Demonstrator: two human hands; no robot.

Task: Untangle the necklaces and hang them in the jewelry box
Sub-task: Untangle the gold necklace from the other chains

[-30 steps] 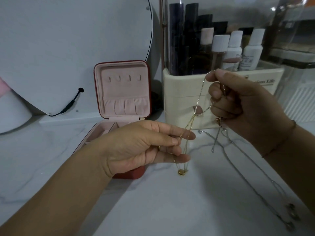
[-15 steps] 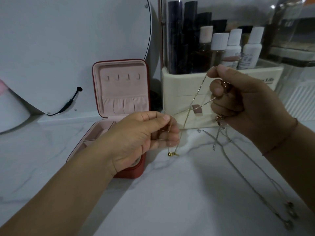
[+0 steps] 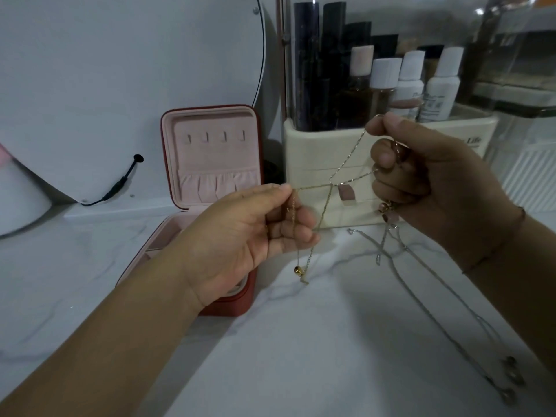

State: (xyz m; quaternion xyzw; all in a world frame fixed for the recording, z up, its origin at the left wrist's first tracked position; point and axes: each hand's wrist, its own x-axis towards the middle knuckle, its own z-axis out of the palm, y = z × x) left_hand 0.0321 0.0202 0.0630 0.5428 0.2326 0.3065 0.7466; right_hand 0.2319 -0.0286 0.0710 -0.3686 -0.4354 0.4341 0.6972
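Change: since half a second ago the left hand (image 3: 252,236) has raised its pinch, and one strand now runs level.
Left hand: thumb and forefinger pinch the gold necklace (image 3: 346,164).
Right hand (image 3: 427,188): fingers curled round its loops.
Gold necklace: a fine glinting chain held in the air between the hands, with a round bead (image 3: 297,269) hanging from it.
Silver necklace (image 3: 421,284): a thin chain lying on the marbled countertop (image 3: 301,356).
Jewelry box (image 3: 210,158): red shell, soft pink lining, lid upright, behind the left hand.
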